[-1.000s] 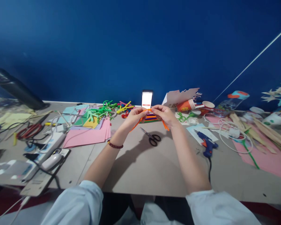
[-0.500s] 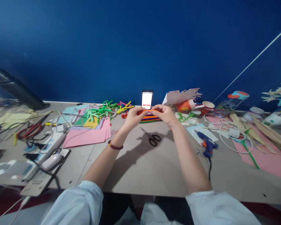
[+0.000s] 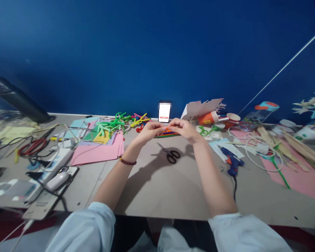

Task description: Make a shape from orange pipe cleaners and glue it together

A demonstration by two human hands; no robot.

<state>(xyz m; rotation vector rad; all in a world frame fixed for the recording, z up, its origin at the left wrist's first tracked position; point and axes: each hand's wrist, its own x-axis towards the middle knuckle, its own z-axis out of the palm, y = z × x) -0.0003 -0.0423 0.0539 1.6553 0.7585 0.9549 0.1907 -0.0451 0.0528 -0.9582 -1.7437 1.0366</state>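
Two Hands Pinch a Scrap of Orange Above the Table

From where I stand, the left hand (image 3: 149, 132) and the right hand (image 3: 185, 130) meet nearly fingertip to fingertip, each closed in a pinch on an orange pipe cleaner (image 3: 169, 130). Only a short length of it shows between them; the fingers cover the rest, so I can't tell its shape. It is held just in front of a phone (image 3: 164, 112) propped upright with a lit screen, near the blue wall (image 3: 157, 52). Partly hidden beyond the fingers, a bundle of coloured sticks (image 3: 175, 134) lies on the table (image 3: 157, 199).

A dark beaded bracelet (image 3: 127, 161) circles the left wrist. On the near side of the hands lie scissors (image 3: 170, 154), handles angled toward the right arm. Pink paper (image 3: 94, 153) and tangled green pipe cleaners (image 3: 118, 120) are off to the left; over to the right, a blue glue gun (image 3: 233, 161) rests partly on pale blue paper (image 3: 217, 147), and an orange paper cup (image 3: 208, 118) lies tipped over.
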